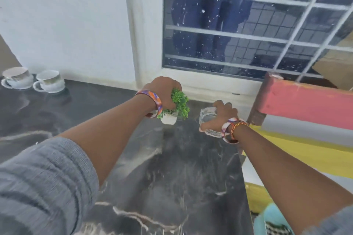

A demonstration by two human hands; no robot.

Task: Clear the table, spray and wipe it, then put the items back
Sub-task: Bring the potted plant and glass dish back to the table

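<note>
Table, dark marbled top: one, the landmark for all entries. On it: two white cups on saucers at its far left edge, side by side; one small potted plant in a white pot near its far right corner; one clear glass vessel just right of the plant, by the table's right edge. Hands over the table: two, the left hand on the plant, the right hand on the glass vessel; bangles: one per wrist, two in all.

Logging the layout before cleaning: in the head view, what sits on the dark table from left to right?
Cup on saucer → second cup → small potted plant gripped by the left hand → glass bowl held by the right hand.
</note>
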